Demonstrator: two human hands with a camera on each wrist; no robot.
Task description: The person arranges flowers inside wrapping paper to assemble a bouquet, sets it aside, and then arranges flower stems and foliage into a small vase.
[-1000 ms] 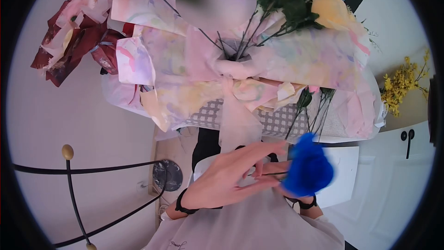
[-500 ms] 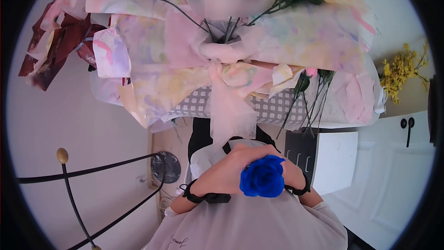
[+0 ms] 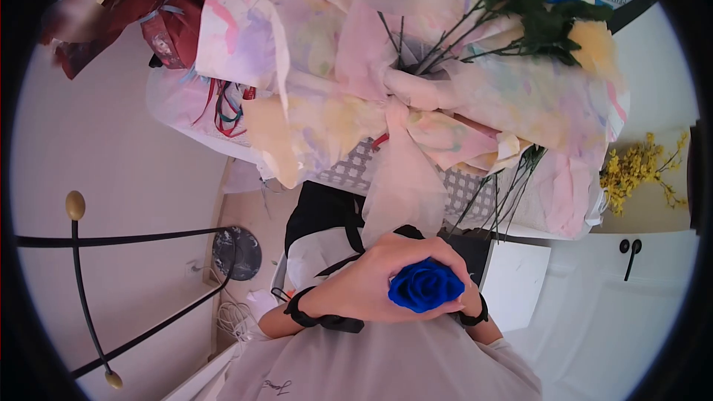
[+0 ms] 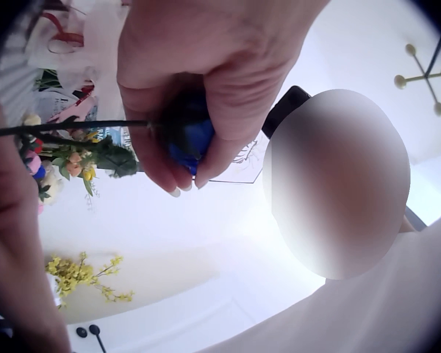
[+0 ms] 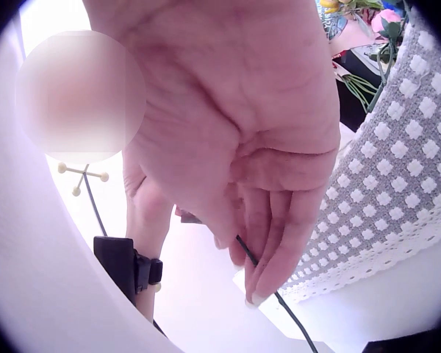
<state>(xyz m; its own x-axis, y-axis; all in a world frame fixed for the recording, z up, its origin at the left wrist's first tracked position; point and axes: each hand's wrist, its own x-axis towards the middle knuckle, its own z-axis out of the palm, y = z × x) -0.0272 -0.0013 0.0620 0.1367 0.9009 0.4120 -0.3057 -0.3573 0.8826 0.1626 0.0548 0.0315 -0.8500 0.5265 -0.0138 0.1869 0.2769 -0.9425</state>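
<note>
A blue rose [image 3: 425,286] faces up at the head camera, close in front of the person's body. The left hand [image 3: 356,276] curls its fingers and thumb round the flower head. In the left wrist view, that hand's fingertips [image 4: 184,182] meet near the petals, and the dark stem [image 4: 73,129] runs left. The right hand [image 5: 257,110] pinches the stem [image 5: 295,320] between thumb and fingers. From the head view the right hand is mostly hidden behind the rose and left hand.
Ahead, a table with a grey-and-white dotted cloth [image 3: 349,167] bears pastel wrapping paper [image 3: 319,122] and a wrapped bouquet with dark stems. Loose green stems [image 3: 512,189] hang over its edge. A black metal rack [image 3: 148,239] stands left; white cabinet doors [image 3: 594,312] are at right.
The left hand, earlier spread beside the rose, has closed round the flower head. The rose has moved left and now faces upward. The head view has shifted.
</note>
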